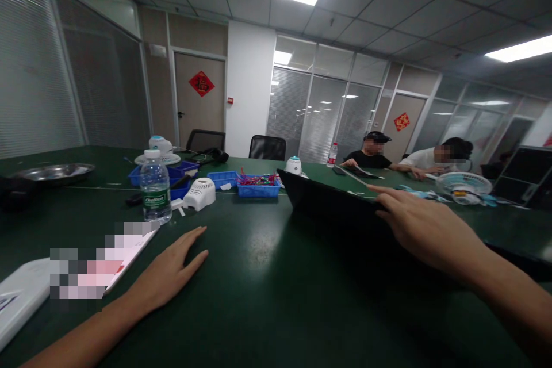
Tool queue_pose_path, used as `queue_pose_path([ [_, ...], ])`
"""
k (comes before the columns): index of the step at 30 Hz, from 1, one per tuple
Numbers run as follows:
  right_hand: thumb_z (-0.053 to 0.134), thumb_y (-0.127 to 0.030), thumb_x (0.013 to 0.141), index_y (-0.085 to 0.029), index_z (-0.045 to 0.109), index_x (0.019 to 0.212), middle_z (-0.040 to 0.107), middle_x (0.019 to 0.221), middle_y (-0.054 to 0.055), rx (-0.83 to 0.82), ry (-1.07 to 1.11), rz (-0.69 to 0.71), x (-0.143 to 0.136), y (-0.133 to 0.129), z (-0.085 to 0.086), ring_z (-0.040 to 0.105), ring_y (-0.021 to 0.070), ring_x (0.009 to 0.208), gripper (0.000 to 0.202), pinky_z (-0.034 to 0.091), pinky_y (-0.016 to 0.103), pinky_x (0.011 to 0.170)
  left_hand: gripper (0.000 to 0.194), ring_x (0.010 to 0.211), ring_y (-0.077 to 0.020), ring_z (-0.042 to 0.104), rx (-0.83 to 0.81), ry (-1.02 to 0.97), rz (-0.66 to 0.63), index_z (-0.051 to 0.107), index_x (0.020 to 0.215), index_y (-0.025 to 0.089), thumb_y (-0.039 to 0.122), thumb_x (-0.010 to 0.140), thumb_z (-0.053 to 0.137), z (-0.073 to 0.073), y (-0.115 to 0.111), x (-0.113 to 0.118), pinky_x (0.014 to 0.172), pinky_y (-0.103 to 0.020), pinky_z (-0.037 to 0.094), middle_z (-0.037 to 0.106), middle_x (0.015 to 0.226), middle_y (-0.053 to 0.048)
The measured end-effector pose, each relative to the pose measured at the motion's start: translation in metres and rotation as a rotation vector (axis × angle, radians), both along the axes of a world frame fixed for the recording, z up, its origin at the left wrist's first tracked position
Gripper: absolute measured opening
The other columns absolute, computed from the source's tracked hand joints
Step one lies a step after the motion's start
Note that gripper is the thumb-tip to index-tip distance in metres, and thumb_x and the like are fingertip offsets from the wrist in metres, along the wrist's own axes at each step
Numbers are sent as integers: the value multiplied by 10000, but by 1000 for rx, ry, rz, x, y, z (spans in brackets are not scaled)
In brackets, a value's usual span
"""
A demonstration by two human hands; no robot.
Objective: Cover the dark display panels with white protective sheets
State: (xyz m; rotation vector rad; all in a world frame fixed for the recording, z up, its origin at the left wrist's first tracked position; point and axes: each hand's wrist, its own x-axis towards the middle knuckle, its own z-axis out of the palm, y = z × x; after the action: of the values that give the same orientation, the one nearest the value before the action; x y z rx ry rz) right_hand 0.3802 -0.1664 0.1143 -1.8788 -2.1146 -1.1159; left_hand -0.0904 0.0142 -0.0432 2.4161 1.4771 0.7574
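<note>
My left hand [170,267] lies flat on the green table, its fingers stretched out and apart, with nothing in it. Just left of it is a pale pink sheet or screen [131,256], partly blurred out, and a clear water bottle [156,187] with a green label stands beyond. My right hand [420,230] grips the upper edge of a thin, wide black panel [336,218], shaped like a laptop lid; its exact kind is too dark to tell. The panel is tilted up off the table, and its lower right part is hidden behind my forearm.
Ahead lie a blue tray of colourful wires [259,186], a white plastic housing [200,194] and more blue bins [166,175]. A metal tray [56,173] sits far left. Two people are seated across on the right, near a fan part [463,184].
</note>
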Motion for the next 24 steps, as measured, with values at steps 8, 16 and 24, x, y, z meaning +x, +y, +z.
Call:
queue_pose_path([
  [8,487,-236,879,-215,625,1080,764,1071,107,-65,-18,536,-89,-44,-57,694,209,675,244,483,350,502,611,1289,-265,602,-19,-381,59,568,1386,235,602,993,277,20,-8,-4,1111,-455,462,662,1384,-55],
  [16,472,-631,948,-211,638,1055,746,1108,68,-370,110,655,-102,-1,-120,690,213,868,464,528,319,696,499,1414,-294,470,-78,-21,-328,598,1376,358,578,945,476,22,-18,-3,1155,-515,399,521,1530,-10],
  [24,438,-567,946,-156,474,1448,400,1557,201,-299,434,-149,72,94,-123,348,342,1448,650,258,563,1167,496,1483,-306,339,-103,223,-344,540,1402,449,602,933,487,22,-22,2,1200,-597,278,412,1590,29],
])
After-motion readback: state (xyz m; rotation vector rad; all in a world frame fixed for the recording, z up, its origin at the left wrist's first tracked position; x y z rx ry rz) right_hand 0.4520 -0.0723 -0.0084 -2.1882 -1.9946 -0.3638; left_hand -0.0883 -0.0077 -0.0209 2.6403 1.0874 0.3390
